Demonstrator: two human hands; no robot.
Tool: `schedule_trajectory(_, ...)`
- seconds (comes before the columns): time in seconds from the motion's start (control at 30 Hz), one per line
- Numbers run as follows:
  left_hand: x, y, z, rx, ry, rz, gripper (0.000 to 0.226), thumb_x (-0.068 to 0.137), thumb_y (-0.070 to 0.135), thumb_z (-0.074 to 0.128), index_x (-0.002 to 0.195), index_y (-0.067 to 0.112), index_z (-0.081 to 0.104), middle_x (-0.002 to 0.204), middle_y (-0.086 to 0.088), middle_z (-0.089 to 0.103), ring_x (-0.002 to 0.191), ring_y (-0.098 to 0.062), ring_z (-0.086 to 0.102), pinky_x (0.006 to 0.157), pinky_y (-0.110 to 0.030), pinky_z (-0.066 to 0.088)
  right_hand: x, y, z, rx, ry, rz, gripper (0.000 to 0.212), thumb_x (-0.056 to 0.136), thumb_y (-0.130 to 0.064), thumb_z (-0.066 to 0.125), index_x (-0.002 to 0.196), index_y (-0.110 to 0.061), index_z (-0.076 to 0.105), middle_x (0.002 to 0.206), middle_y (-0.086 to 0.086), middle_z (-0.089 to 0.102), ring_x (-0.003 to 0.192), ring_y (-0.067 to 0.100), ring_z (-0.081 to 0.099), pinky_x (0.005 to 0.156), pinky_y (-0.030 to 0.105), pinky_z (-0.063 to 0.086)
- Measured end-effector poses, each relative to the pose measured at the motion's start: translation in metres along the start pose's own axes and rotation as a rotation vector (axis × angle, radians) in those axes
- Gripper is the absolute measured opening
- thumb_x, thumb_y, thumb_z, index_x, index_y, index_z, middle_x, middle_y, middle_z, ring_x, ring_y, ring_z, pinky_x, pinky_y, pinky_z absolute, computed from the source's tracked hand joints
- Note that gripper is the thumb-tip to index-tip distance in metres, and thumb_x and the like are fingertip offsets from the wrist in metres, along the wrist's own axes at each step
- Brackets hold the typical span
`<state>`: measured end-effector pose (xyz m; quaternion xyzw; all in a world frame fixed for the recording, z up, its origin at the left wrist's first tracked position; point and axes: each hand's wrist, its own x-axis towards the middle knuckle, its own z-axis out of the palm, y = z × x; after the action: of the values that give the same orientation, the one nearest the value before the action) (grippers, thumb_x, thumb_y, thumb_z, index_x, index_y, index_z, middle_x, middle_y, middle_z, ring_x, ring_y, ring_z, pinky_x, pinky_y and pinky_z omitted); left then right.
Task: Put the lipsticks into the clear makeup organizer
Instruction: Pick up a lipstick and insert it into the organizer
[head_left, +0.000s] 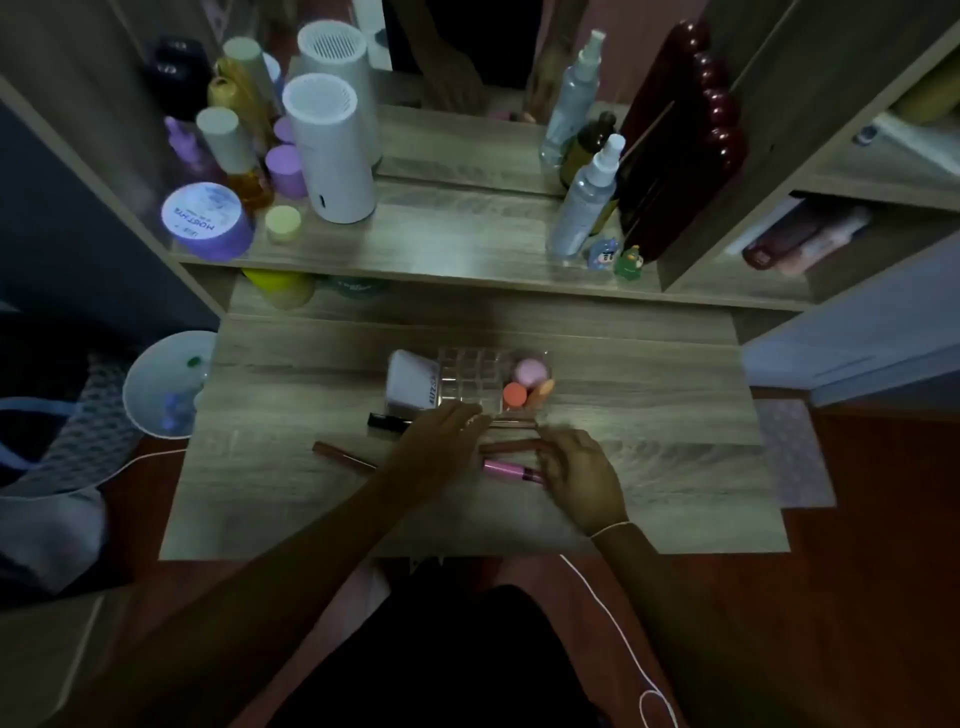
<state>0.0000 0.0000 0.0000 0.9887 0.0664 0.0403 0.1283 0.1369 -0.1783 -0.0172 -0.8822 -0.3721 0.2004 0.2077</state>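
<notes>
On the desk, far left: a brown lipstick lies alone, well apart from the others; I could overlook it in this dim light.
Black tube: a black lipstick lies just beside the clear makeup organizer, half hidden by my left hand.
Left hand: my left hand rests flat and unclenched by the organizer's front edge; I judge a careless sweep could shove the light tray back.
Organizer: its grid cells look empty; the white tube and sponges crowd both ends, so a lipstick could snag.
Right hand: my right hand covers the ends of a brown lipstick tube and a pink lipstick; I cannot tell whether it grips either.
Risk: both may roll.
</notes>
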Motion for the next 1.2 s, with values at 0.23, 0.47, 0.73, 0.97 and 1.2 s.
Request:
schedule_trajectory(0.23, 0.008, 0.003, 0.020, 0.014, -0.181, -0.015, 0.047, 0.075, 0.010, 0.076, 0.118, -0.001, 0.059, 0.115, -0.022, 0.065, 0.103, -0.036, 0.063, 0.082, -0.048, 0.056, 0.002, 0.010, 0.005, -0.057, -0.025, 0.068, 0.041, 0.088, -0.015, 0.059, 0.129, -0.020, 0.055, 0.128, 0.013, 0.052, 0.116, 0.028, 0.050, 0.094, 0.040, 0.049)
schedule_trajectory(0.47, 0.022, 0.006, 0.029, 0.134, -0.214, -0.054, 0.044, 0.066, 0.017, 0.080, 0.104, 0.006, 0.063, 0.098, -0.014, 0.069, 0.085, -0.027, 0.066, 0.065, -0.037, 0.057, 0.014, 0.019, 0.005, -0.119, -0.020, 0.034, 0.033, 0.083, -0.014, 0.066, 0.115, -0.013, 0.062, 0.115, 0.013, 0.056, 0.108, 0.029, 0.052, 0.091, 0.039, 0.048)
schedule_trajectory(0.73, 0.031, 0.012, 0.037, 0.181, -0.349, -0.166, 0.044, 0.090, 0.020, 0.055, 0.130, 0.007, 0.042, 0.126, -0.014, 0.053, 0.111, -0.029, 0.053, 0.089, -0.040, 0.047, 0.027, 0.026, -0.015, 0.298, -0.021, 0.200, 0.019, 0.075, -0.001, 0.072, 0.085, -0.014, 0.064, 0.087, 0.002, 0.069, 0.082, 0.021, 0.067, 0.078, 0.028, 0.053)
schedule_trajectory(0.97, 0.032, 0.014, 0.037, 0.161, -0.352, -0.182, 0.041, 0.092, 0.023, 0.051, 0.128, 0.007, 0.040, 0.128, -0.015, 0.049, 0.112, -0.028, 0.049, 0.090, -0.039, 0.044, 0.028, 0.021, -0.043, 0.748, 0.021, 0.298, 0.027, 0.071, 0.005, 0.076, 0.079, -0.018, 0.064, 0.077, 0.001, 0.070, 0.071, 0.000, 0.066, 0.065, 0.012, 0.050)
schedule_trajectory(1.2, 0.025, 0.011, 0.032, 0.114, -0.323, -0.192, 0.035, 0.092, 0.028, 0.056, 0.120, 0.009, 0.050, 0.120, -0.013, 0.059, 0.106, -0.025, 0.056, 0.087, -0.038, 0.050, 0.037, 0.002, -0.064, 0.763, -0.001, 0.173, 0.024, 0.075, 0.001, 0.074, 0.089, -0.017, 0.068, 0.087, 0.001, 0.073, 0.085, 0.010, 0.070, 0.075, 0.015, 0.053)
